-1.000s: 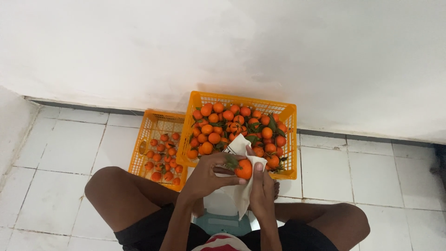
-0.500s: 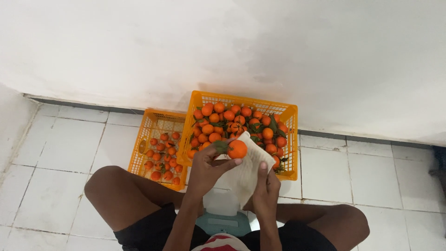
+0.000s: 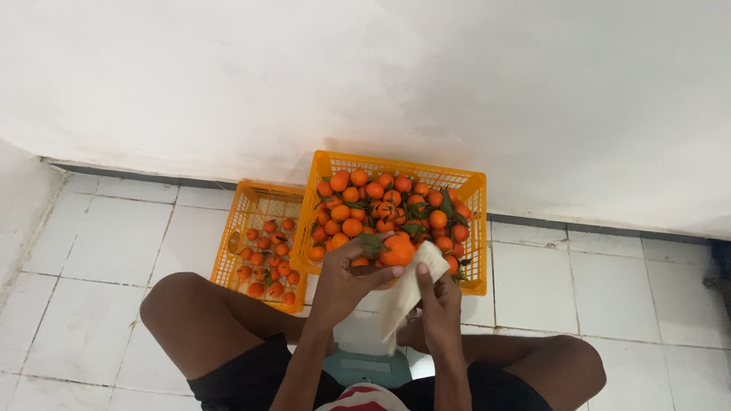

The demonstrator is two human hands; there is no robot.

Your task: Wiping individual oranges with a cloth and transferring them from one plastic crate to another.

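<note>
Two orange crates (image 3: 396,164) (image 3: 255,194) hold tangerines (image 3: 384,199)

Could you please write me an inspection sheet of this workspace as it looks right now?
Surface: white tiled floor, person seated on it.
Job's things: orange fruit with leafy stem; white cloth.
Clutter: large orange crate heaped with leafy fruit; smaller orange crate partly filled; teal and white object between the legs, kind unclear.
Hands: left hand holds the fruit; right hand holds the cloth against it.
Cables: nothing seen.
Surroundings: white wall, dark baseboard strip.
</note>
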